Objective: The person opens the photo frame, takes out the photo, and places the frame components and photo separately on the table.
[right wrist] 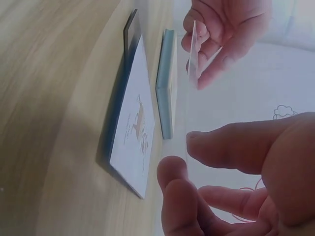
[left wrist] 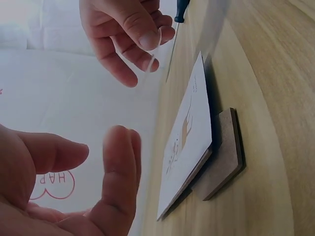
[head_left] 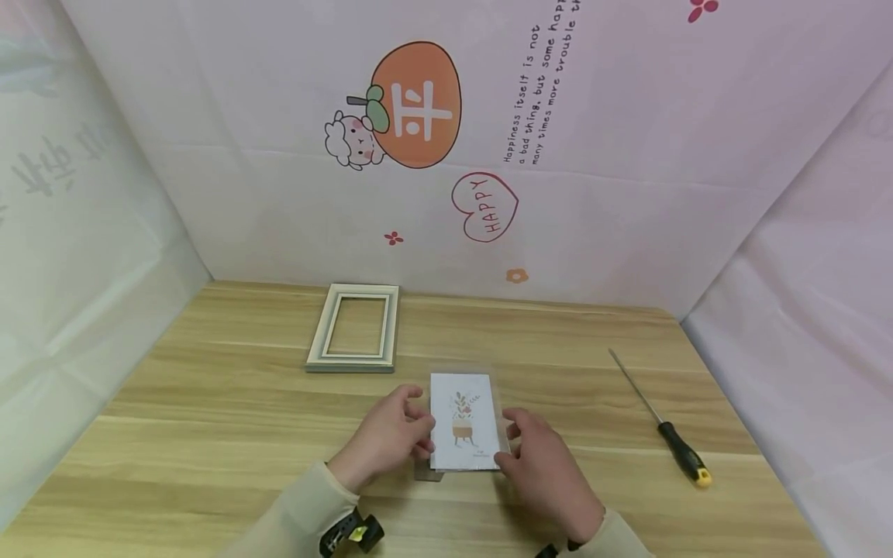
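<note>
My left hand and right hand are bare. I wear soft cream sleeves. A black strap with a yellow bit sits beside my left sleeve.

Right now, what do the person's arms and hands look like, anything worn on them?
Both hands are bare: no gloves, and no rings that show. The left hand comes out of a pale cream long sleeve, with a black device with a small yellow mark strapped at the wrist. The right hand has the same cream sleeve and a dark band at its wrist.
</note>
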`<state>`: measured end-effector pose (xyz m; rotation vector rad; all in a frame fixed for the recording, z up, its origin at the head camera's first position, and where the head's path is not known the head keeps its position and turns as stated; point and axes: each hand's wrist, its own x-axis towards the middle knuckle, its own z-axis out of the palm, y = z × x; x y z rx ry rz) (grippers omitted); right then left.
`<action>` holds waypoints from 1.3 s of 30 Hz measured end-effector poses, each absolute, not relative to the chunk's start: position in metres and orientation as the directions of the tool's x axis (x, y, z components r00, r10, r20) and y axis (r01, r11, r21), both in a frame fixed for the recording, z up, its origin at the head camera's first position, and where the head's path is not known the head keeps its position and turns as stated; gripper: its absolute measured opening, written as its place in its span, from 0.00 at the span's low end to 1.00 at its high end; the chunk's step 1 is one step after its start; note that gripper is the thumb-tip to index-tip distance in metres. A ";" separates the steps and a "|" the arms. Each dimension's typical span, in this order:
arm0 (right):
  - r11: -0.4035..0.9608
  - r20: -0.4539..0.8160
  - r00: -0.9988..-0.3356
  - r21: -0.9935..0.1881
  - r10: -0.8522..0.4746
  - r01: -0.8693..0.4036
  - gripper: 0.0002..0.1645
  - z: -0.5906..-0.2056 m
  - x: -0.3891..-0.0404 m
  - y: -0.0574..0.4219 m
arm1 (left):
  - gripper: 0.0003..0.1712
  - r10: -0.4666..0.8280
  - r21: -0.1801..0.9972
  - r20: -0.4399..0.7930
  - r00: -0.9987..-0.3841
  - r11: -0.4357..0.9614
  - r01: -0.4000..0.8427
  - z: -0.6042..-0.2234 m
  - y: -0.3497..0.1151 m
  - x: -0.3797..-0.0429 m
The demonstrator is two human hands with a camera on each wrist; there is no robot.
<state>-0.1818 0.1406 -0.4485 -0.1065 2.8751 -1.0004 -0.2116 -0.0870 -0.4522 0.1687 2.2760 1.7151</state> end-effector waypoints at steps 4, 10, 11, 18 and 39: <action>0.745 -0.066 -0.992 -0.666 -0.109 -0.038 0.34 -0.447 -0.181 0.141 | 0.28 0.263 0.952 -0.177 -0.948 0.289 -0.098 -0.453 -0.087 -0.213; 0.691 -0.054 -0.991 -0.722 -0.121 -0.045 0.28 -0.444 -0.180 0.143 | 0.09 0.285 0.956 -0.193 -0.939 0.271 -0.114 -0.454 -0.087 -0.213; 0.685 -0.057 -0.991 -0.727 -0.122 -0.043 0.27 -0.443 -0.180 0.143 | 0.08 0.294 0.958 -0.196 -0.936 0.263 -0.118 -0.454 -0.088 -0.213; 0.642 -0.070 -0.988 -0.766 -0.137 -0.034 0.24 -0.438 -0.180 0.146 | 0.07 0.357 0.977 -0.184 -0.916 0.167 -0.131 -0.455 -0.094 -0.216; 0.521 -0.092 -0.991 -0.853 -0.100 0.027 0.05 -0.439 -0.182 0.155 | 0.13 0.330 0.976 -0.180 -0.927 0.174 -0.128 -0.453 -0.099 -0.219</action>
